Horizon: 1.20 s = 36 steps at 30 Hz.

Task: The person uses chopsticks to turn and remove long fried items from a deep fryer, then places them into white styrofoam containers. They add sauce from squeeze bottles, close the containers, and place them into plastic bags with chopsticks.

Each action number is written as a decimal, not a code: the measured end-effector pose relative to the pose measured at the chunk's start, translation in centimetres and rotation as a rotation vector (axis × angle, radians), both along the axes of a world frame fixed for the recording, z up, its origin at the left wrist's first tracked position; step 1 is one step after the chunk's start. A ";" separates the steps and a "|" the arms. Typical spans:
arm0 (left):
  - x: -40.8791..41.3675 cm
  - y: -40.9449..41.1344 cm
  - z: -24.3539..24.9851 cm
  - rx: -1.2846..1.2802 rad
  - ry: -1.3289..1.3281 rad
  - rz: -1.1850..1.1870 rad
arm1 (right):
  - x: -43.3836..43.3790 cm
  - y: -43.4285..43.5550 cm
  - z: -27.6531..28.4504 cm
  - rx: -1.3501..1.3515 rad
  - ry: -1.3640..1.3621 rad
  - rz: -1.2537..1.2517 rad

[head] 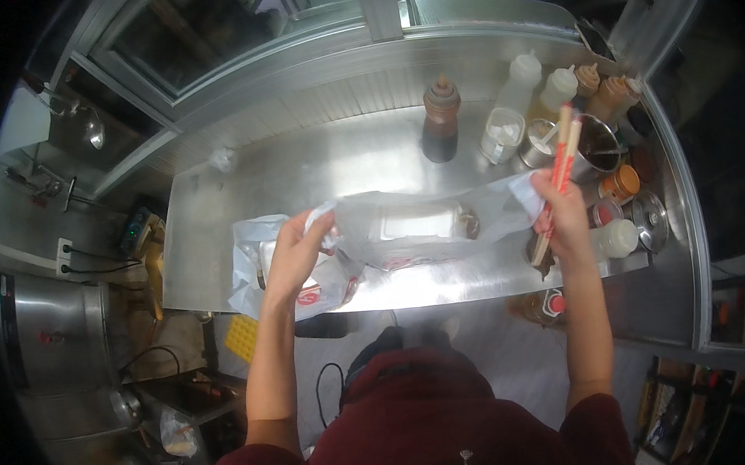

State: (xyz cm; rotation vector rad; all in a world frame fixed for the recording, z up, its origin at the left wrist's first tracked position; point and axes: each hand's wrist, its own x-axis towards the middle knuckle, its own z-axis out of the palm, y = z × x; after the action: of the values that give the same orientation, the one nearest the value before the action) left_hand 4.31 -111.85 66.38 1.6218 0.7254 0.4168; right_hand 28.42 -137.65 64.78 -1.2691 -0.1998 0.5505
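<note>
A translucent white plastic bag [356, 227] is stretched sideways between my hands above the steel counter. My left hand [299, 247] pinches one bunched end of it. In my right hand [560, 213] are its other end and wooden chopsticks [564, 154] with red printed wrapping. A clear-lidded rectangular food container [418, 219] shows at the bag's middle; the bag film blurs its contents. Under and beside my left wrist sits a second plastic bag [245, 267] with red print, with a pale container [267, 259] in it, partly hidden by my forearm.
A dark sauce squeeze bottle [441, 124] stands towards the back of the counter [354, 149]. Several squeeze bottles [523, 76], a steel pot [596, 145], an orange-lidded jar [620, 183] and a tub of white powder [503, 132] crowd the right end. Crumpled plastic [223, 159] lies back left.
</note>
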 end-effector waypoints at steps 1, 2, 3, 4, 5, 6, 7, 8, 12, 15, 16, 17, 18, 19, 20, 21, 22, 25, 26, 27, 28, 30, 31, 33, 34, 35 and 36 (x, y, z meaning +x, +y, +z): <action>0.1 -0.2 1.4 0.126 0.036 0.014 | 0.3 -0.2 0.7 0.030 -0.040 0.033; 0.2 -0.4 2.7 0.251 0.072 0.026 | 0.6 -0.5 1.4 0.060 -0.081 0.064; 0.1 -0.6 3.2 0.370 0.110 0.044 | 0.6 -0.7 2.0 0.084 -0.120 0.101; 0.1 -1.4 3.1 0.521 0.035 0.035 | -0.3 -0.8 2.4 0.070 -0.107 0.069; 0.2 -2.0 2.0 0.441 -0.020 0.006 | -1.0 -1.5 2.7 -0.059 -0.121 0.068; -0.1 -2.5 0.9 0.369 -0.074 -0.016 | -1.7 -2.1 3.1 -0.179 -0.135 0.074; -0.1 -3.3 0.3 0.292 -0.123 -0.045 | -2.2 -2.8 3.0 -0.304 -0.144 0.075; -0.7 -4.1 0.9 0.035 0.015 -0.078 | -2.1 -3.6 1.6 -0.405 -0.434 -0.018; -2.6 -6.0 -1.4 -0.102 -0.036 -0.119 | -7.4 -1.9 4.8 -0.168 -0.882 -0.238; -2.4 -6.7 -2.0 -0.032 -0.044 -0.063 | -9.7 1.6 3.1 -0.112 -0.905 0.486; -2.6 -6.3 -2.0 -0.052 -0.044 -0.058 | -9.8 4.0 1.7 -0.283 -0.759 0.707; -2.8 -5.8 -1.9 -0.076 -0.047 -0.056 | -9.5 6.0 -0.5 -0.460 -0.600 0.919; -3.0 -5.3 -1.7 -0.096 -0.051 -0.048 | -9.2 7.3 -3.0 -0.479 -0.587 0.958; -3.1 -4.7 -1.9 -0.129 -0.056 -0.048 | -8.9 8.5 -5.4 -0.499 -0.581 0.999; -3.4 -4.2 -2.2 -0.162 -0.058 -0.041 | -9.3 9.2 -7.3 -0.491 -0.635 1.011; -3.4 -3.8 -2.4 -0.197 -0.061 -0.048 | -9.8 9.4 -9.0 -0.490 -0.686 1.010; -3.5 -3.7 -2.7 -0.201 -0.046 -0.077 | -10.4 9.7 -10.2 -0.486 -0.734 1.013; -3.9 -3.8 -3.1 -0.217 -0.031 -0.132 | -11.7 11.5 -11.8 -0.746 -0.711 0.903; -3.9 -3.8 -3.0 -0.226 -0.048 -0.129 | -11.6 11.1 -11.6 -0.677 -0.727 0.878; -4.2 -3.6 -3.0 -0.232 -0.065 -0.115 | -11.4 10.6 -10.7 -0.602 -0.748 0.860; -4.5 -3.5 -3.0 -0.203 -0.048 -0.094 | -11.2 10.0 -9.6 -0.528 -0.766 0.844; -4.9 -3.2 -3.3 -0.152 -0.011 -0.058 | -10.7 9.1 -6.0 -0.460 -0.364 0.814; -4.7 -3.4 -3.5 -0.093 -0.034 -0.045 | -10.4 8.9 -4.7 -0.426 -0.167 0.781; -3.9 -3.9 -3.8 0.030 -0.083 -0.026 | -10.3 8.8 -4.3 -0.318 -0.036 0.770; -3.6 -4.1 -3.7 0.085 -0.097 -0.022 | -10.3 8.8 -4.6 -0.308 -0.028 0.777; -3.5 -4.3 -3.4 0.141 -0.112 -0.015 | -10.3 8.8 -4.7 -0.297 -0.020 0.785; -3.6 -4.5 -3.1 0.193 -0.121 -0.004 | -10.6 9.0 -4.3 -0.269 -0.018 0.773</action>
State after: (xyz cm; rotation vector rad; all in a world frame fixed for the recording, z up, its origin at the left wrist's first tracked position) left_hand 0.75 -116.38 63.28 1.7614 0.6048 0.5920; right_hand 17.86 -128.65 60.46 -1.4410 -0.6627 1.2586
